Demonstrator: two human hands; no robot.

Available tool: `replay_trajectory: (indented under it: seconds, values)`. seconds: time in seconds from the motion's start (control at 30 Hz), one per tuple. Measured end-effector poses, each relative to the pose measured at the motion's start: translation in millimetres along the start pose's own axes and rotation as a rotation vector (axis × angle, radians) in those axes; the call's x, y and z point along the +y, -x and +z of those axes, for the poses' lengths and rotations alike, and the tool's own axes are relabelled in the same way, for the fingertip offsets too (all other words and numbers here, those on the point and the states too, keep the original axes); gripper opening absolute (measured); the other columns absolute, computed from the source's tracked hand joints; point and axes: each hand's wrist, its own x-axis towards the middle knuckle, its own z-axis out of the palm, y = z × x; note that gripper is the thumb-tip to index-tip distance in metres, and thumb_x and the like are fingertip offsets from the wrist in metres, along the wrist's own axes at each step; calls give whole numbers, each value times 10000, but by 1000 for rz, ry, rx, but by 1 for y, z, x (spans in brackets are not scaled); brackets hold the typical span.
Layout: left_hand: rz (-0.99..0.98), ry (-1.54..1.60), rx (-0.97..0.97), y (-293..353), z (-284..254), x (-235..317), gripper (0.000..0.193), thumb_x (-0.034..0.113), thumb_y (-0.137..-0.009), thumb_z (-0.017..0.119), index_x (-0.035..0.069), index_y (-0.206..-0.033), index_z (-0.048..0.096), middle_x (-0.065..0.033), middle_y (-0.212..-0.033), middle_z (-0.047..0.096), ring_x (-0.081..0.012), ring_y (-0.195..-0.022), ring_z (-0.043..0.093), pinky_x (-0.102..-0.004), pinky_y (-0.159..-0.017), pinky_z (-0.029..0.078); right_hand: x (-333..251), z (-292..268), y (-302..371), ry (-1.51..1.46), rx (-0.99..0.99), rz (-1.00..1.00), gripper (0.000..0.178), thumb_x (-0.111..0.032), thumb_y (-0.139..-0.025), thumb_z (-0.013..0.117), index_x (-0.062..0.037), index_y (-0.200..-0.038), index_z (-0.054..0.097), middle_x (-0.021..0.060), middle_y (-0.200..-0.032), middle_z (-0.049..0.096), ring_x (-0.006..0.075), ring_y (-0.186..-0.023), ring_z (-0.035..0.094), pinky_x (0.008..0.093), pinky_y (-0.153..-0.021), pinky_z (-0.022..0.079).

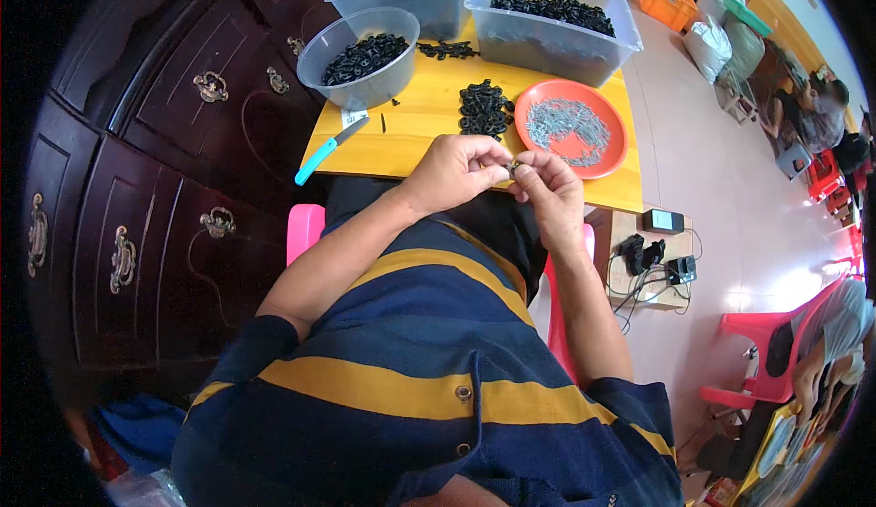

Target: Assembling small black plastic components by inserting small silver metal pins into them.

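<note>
My left hand point(453, 171) and my right hand point(553, 195) meet over the near edge of a yellow wooden table point(422, 135). Between their fingertips is a small dark part point(512, 168), pinched from both sides; its exact kind is too small to make out. Just beyond my fingers lies a heap of small black ring-like plastic pieces point(484, 110). Close by my right hand stands a round orange-red plate point(617, 148), holding many small grey pin-like pieces point(568, 125). A knife with a turquoise handle point(317, 161) rests at the table's left edge.
A round translucent tub point(319, 87) and two clear bins point(566, 58) point(438, 10) of black pieces line the table's far side. Dark wooden drawers point(182, 124) stand left. Black adapters and cables point(657, 253) lie low on the right. Other people sit farther right, near a pink chair point(750, 354).
</note>
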Motion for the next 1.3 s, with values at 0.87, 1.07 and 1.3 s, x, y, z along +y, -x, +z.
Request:
replay_trajectory:
  seconds: [0.87, 1.07, 1.3]
  values:
    - [242, -747, -88, -21, 26, -37, 197, 86, -817, 640, 30, -1006, 641, -175, -885, 637, -392, -828, 661, -480, -729, 553, 0, -25, -13, -213, 221, 6, 143, -105, -969, 639, -62, -1105, 631, 40, -930, 702, 75, -706, 592, 202, -625, 463]
    - [-62, 62, -73, -17, 11, -48, 182, 83, -944, 567, 45, -1116, 614, 0, -754, 567, -102, -604, 562, -263, -545, 484, 0, -23, -13, -221, 195, 34, 131, -92, -970, 637, -70, -1099, 632, 45, -935, 702, 71, -704, 605, 195, -635, 490]
    - [-177, 474, -32, -14, 7, -12, 134, 63, -962, 539, 47, -1089, 577, 20, -813, 552, -40, -611, 507, -210, -516, 448, 0, -8, -6, -349, 54, 178, 163, -125, -971, 629, -70, -1124, 615, 43, -952, 692, 91, -741, 624, 217, -673, 514]
